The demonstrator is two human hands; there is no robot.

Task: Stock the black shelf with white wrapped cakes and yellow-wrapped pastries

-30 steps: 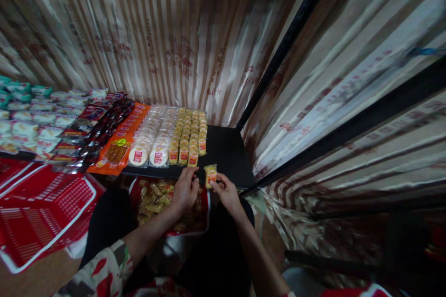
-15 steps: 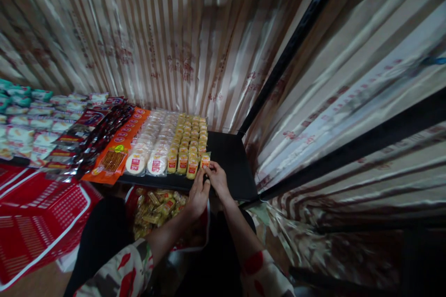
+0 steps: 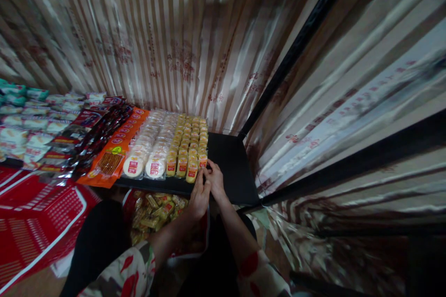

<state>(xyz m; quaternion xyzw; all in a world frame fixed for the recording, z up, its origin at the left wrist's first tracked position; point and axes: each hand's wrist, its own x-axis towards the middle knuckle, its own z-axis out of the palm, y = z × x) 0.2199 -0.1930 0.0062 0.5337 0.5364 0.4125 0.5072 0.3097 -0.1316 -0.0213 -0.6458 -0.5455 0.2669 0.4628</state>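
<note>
A black shelf [image 3: 230, 162] carries rows of small yellow snack packets [image 3: 190, 141]. Both my hands meet at the front end of the rightmost row. My left hand [image 3: 199, 195] has its fingers curled against the front yellow packet [image 3: 203, 161]. My right hand [image 3: 215, 180] pinches the same packet from the right side. The packet stands in line with the row. Below the shelf, a red-rimmed basket [image 3: 206, 232] on my lap holds several more yellow packets [image 3: 155, 211].
Left of the yellow rows lie round white packets [image 3: 146, 158], an orange pack [image 3: 111, 160], dark red packs [image 3: 90, 132] and white-green packs [image 3: 21, 120]. Red baskets [image 3: 31, 222] lie at lower left. Striped shiny curtain [image 3: 167, 41] backs the shelf; black frame bars [image 3: 299, 41] run right.
My hands carried a yellow packet from the shelf's front edge up to the rightmost row and set it at the row's front end. The view has shifted slightly.
</note>
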